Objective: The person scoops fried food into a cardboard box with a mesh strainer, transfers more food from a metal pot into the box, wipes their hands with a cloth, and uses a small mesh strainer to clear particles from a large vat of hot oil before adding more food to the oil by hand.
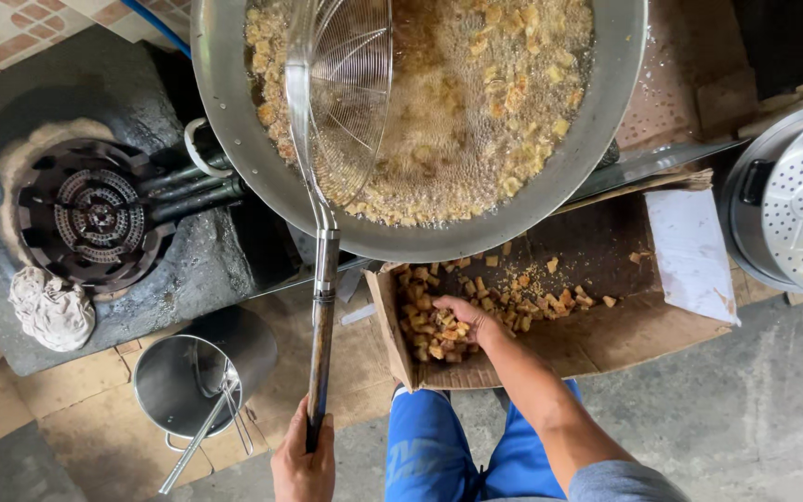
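Observation:
My left hand [304, 460] grips the dark end of a long-handled wire skimmer [341, 102], whose mesh bowl rests tilted inside a big metal wok [234, 130] of bubbling oil full of small golden fried cubes [504, 84]. My right hand [465, 321] reaches into a flattened cardboard box [606, 335] and closes over a heap of fried cubes [429, 330] in its left corner. More cubes lie scattered across the cardboard. My blue trousers [429, 446] show below.
An unlit round gas burner [93, 216] sits at left with a crumpled cloth [51, 310] beside it. A steel pot [178, 381] with a utensil stands on cardboard below. At right is a perforated steamer pot [796, 200].

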